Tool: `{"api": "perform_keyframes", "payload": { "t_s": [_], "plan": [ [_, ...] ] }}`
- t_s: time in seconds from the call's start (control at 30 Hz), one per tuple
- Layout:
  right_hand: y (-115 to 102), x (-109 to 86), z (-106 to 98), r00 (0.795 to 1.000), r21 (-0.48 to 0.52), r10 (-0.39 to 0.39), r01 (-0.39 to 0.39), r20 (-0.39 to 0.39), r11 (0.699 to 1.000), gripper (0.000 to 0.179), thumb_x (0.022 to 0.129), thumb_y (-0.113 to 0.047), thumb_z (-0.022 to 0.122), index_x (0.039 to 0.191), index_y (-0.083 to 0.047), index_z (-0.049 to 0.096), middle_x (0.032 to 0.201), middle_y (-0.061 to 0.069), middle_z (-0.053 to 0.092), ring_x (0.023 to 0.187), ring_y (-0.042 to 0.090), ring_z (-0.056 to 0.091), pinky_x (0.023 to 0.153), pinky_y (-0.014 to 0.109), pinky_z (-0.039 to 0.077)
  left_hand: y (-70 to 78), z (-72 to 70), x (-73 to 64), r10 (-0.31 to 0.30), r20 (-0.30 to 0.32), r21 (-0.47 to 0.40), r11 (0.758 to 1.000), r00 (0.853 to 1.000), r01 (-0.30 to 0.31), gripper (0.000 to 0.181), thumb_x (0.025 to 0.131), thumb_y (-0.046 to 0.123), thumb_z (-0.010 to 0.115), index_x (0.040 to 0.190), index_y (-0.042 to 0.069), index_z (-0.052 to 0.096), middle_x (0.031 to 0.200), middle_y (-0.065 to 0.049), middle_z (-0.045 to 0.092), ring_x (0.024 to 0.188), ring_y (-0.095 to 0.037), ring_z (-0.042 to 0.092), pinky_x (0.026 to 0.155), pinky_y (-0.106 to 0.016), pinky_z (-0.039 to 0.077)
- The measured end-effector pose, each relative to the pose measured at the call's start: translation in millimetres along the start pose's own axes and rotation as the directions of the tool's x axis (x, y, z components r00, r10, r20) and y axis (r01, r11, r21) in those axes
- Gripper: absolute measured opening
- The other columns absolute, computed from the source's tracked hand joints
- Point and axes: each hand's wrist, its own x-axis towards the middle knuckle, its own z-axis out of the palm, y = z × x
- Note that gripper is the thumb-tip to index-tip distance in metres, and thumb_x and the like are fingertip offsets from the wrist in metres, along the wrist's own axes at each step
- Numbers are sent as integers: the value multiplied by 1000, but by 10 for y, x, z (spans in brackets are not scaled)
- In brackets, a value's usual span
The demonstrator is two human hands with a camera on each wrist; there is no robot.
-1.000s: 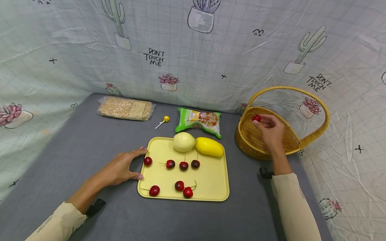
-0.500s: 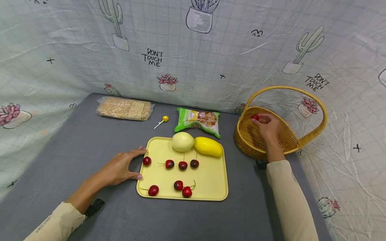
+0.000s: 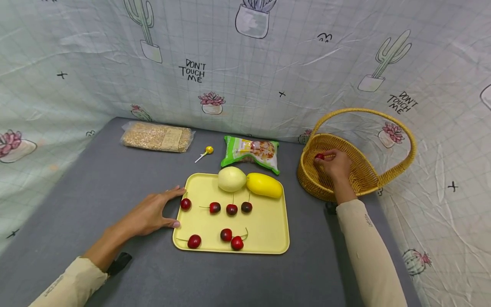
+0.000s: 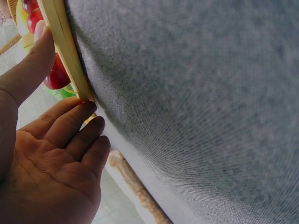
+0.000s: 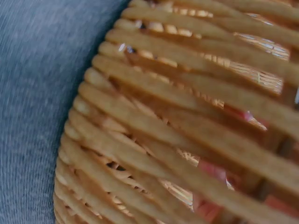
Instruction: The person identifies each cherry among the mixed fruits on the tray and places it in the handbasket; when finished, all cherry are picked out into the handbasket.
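Observation:
My right hand [image 3: 338,165] is down inside the wicker basket [image 3: 315,187], pinching a red cherry [image 3: 319,157] at its fingertips. The right wrist view is filled by the basket's woven side [image 5: 140,112], which mostly hides the hand. At the left edge of the yellow tray [image 3: 264,230], my left hand [image 3: 151,213] touches the rim with thumb and fingers spread. Several cherries with stems lie on the tray, one [image 3: 186,204] right between those fingers and another [image 3: 194,241] near the front corner. A pale round fruit [image 3: 232,179] and a yellow oblong fruit [image 3: 264,185] sit along its back edge.
Behind the tray lie a green snack packet [image 3: 251,153], a yellow lollipop [image 3: 209,150] and a clear bag of grains [image 3: 157,137]. The basket's tall handle [image 3: 408,149] arches up on the right. A printed cloth [image 3: 245,76] hangs behind the grey table.
My right hand has moved lower into the basket and slightly left, carrying the cherry. The left hand stays at the tray's edge. The head view has shifted a little.

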Motion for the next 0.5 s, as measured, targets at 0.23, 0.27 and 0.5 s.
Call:
{"api": "perform_keyframes", "payload": {
  "t_s": [0.23, 0.27, 0.5],
  "plan": [
    [19, 22, 18, 998, -48, -17, 20, 67, 999, 43, 97, -36, 81, 129, -9, 73, 124, 21, 73, 121, 42, 59, 98, 54, 53, -1, -8, -1, 0, 3, 1, 1000, 1000, 0, 92, 78, 32, 96, 155, 3, 53, 160, -32, 47, 144, -53, 50, 112, -69, 45],
    [20, 22, 19, 997, -49, -16, 20, 73, 999, 43, 97, -35, 80, 129, -9, 72, 124, 21, 73, 121, 42, 59, 98, 55, 53, 0, -10, -2, 0, 4, 1, 1000, 1000, 0, 92, 78, 32, 96, 155, 3, 53, 160, -32, 47, 144, -53, 50, 112, -68, 45],
    [25, 25, 24, 996, -71, -22, 28, 87, 997, 43, 98, -36, 78, 131, -9, 72, 123, 21, 73, 113, 40, 63, 95, 53, 54, 9, -18, 0, 0, 7, 3, 1000, 1000, 0, 92, 78, 31, 96, 155, 3, 53, 160, -31, 47, 144, -53, 50, 111, -69, 45]
  ]
}}
